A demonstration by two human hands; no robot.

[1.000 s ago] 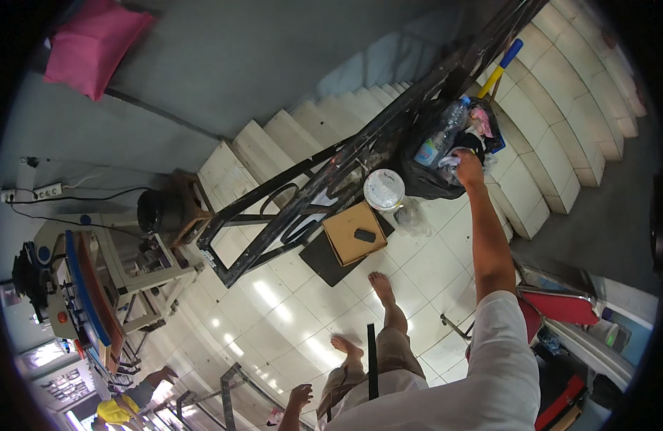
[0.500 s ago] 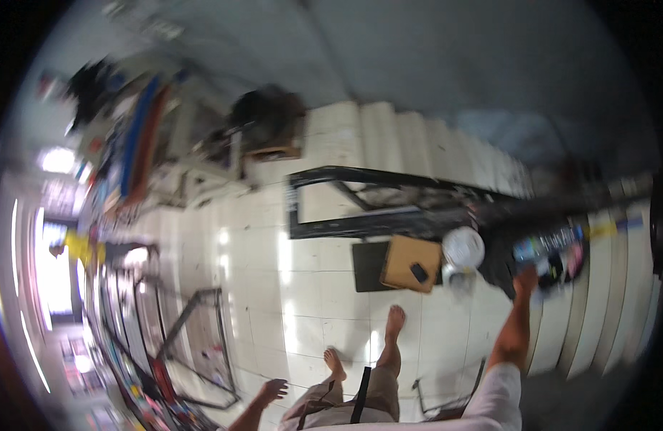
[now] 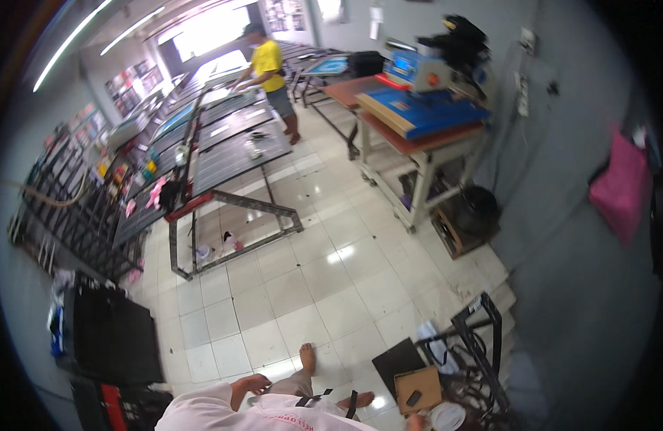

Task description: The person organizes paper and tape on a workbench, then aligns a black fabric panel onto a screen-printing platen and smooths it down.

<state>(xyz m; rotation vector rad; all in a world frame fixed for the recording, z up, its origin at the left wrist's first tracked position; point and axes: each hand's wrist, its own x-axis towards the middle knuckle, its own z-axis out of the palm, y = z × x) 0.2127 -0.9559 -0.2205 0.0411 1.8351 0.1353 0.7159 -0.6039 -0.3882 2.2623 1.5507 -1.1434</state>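
My left hand (image 3: 250, 383) hangs by my hip at the lower edge, fingers loosely apart and holding nothing. Only a sliver of my right hand (image 3: 416, 422) shows at the bottom edge, beside a round white lid (image 3: 447, 416); its grip is hidden. Just above it lies a brown cardboard piece (image 3: 418, 388) with a small black object on top. A black metal frame (image 3: 482, 337) stands to the right of them. My bare feet (image 3: 307, 358) rest on the white tiled floor.
Long dark work tables (image 3: 231, 144) run to the back, where a person in a yellow shirt (image 3: 264, 61) works. A blue press (image 3: 425, 108) sits on a table at right, a black pot (image 3: 478, 210) beneath. A pink cloth (image 3: 622, 188) hangs on the wall. A black case (image 3: 116, 334) stands at left.
The view has swung from the stairs and the metal rack to the workshop room. My right arm has dropped from the bottles on the rack to the bottom edge.
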